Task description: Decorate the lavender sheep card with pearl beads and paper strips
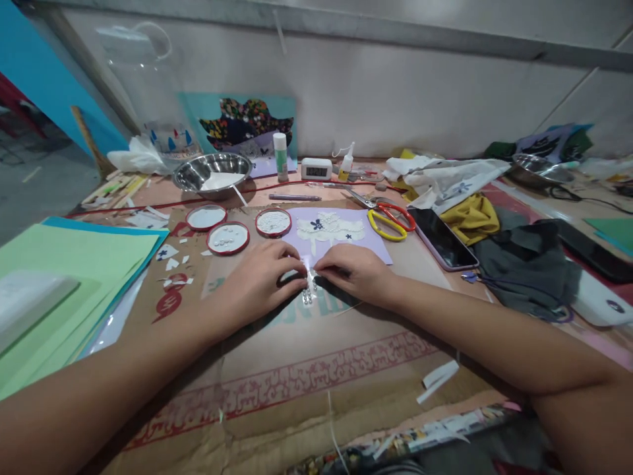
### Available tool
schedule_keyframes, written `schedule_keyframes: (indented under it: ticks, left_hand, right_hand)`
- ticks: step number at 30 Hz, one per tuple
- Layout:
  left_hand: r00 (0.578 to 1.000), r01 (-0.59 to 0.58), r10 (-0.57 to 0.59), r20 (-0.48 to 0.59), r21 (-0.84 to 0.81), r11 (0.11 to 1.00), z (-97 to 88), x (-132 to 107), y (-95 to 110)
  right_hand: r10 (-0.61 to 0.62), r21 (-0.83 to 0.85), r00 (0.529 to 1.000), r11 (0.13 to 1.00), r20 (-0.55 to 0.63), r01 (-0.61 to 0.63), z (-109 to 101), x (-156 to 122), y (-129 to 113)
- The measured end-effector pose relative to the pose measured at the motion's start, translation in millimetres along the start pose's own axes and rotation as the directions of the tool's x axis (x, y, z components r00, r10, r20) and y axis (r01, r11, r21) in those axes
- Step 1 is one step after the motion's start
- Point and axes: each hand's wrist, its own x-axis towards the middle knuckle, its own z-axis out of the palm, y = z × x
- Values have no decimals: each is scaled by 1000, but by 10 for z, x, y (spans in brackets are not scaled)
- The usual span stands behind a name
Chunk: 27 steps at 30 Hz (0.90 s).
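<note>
The left hand (257,280) and right hand (353,270) meet on the cardboard (297,359), just below a lilac sheet (372,248). Both pinch shut on the far end of a gem strip (307,295), whose long axis points toward the person. The teal print (289,318) beneath is unreadable.

We have a short strip of tiny gems (307,295) between our hands, clear and glinting, and it runs toward us from where our fingertips meet. Our left hand (260,280) and right hand (353,274) pinch its far end, while its near end lies flat on the cardboard (306,356). Just beyond it the lilac card (373,247) lies flat. It bears white cut-out shapes and two small dark blue flowers, and our fingers hide part of its near edge.
</note>
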Motion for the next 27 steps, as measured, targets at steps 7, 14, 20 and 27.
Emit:
schedule_keyframes:
  ticks: [7,14,20,27]
  left_hand:
    - [1000,-15,15,0,-63,998,49,1,-28]
    - [1000,-17,18,12,-64,998,54,8,-39]
    - [1000,-10,11,22,-52,999,62,0,-47]
    - [1000,-16,17,20,-56,998,67,-8,-53]
  right_hand:
    - [-95,-107,992,989,81,103,23,0,19]
    - [-185,-211,970,953,160,217,27,33,-4]
    - [-208,-256,948,929,240,268,6,24,-12]
    - [-220,-251,937,924,271,290,-38,19,-35]
